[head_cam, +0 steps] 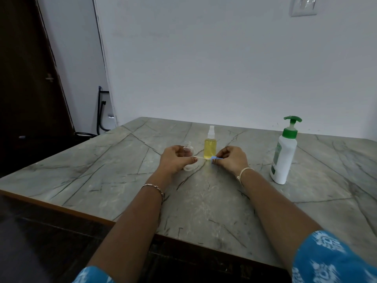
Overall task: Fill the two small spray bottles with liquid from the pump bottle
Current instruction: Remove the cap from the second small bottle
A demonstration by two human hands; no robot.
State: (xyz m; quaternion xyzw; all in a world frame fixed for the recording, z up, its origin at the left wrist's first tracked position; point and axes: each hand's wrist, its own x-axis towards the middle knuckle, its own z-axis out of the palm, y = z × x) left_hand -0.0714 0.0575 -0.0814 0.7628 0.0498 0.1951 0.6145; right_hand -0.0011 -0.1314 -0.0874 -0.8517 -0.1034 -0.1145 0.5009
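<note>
Pump bottle (284, 154): upright, toward worktop's (204, 203) right edge.
Left grip (177, 158): pinches thin pale tube (201, 158), mid-worktop.
Right grip (230, 158): pinches tube's blue end (215, 158).
Empty spray bottle (188, 149): uncapped, just behind left grip.
Filled spray bottle (210, 147): yellow, capped, behind tube.

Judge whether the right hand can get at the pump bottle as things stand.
Probably yes. The pump bottle stands upright just right of the right hand, with only bare table between them. But that hand pinches a blue sprayer head, so it would likely have to let go first.
</note>
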